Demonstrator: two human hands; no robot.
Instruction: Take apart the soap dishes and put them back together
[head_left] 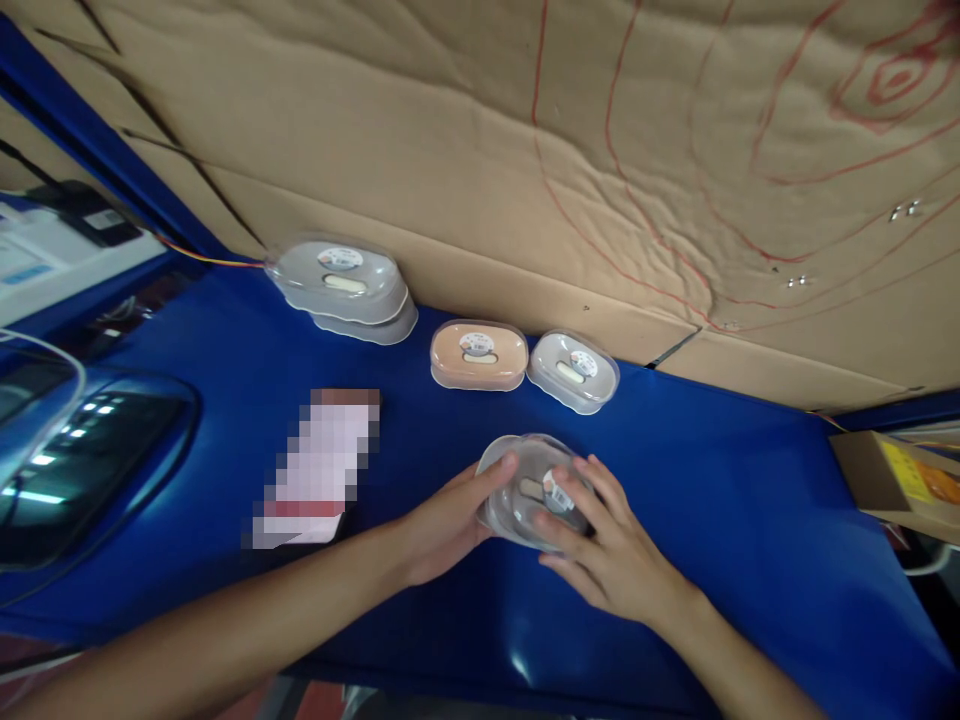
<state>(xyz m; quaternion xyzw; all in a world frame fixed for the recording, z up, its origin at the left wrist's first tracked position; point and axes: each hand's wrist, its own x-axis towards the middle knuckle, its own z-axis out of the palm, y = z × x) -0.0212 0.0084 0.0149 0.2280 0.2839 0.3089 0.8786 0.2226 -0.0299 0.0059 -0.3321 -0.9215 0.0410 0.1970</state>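
A grey oval plastic box (517,520) with a clear lid and a round label is held above the blue tabletop. My left hand (457,515) wraps around its left end, thumb on the lid. From the right, my right hand (607,540) grips the box, with its fingers across the lid and label. Beyond my hands, an orange box (491,375) and another grey box (566,375) of the same kind sit side by side. Farther left, two more grey boxes (349,285) appear stacked, the upper one covering most of the lower.
A phone-shaped item (322,470), blurred out, lies left of my hands. At the far left are a dark glossy device (82,460) and cables. A cardboard sheet (420,150) with red lines stands along the back. An open carton (892,490) is at the right edge.
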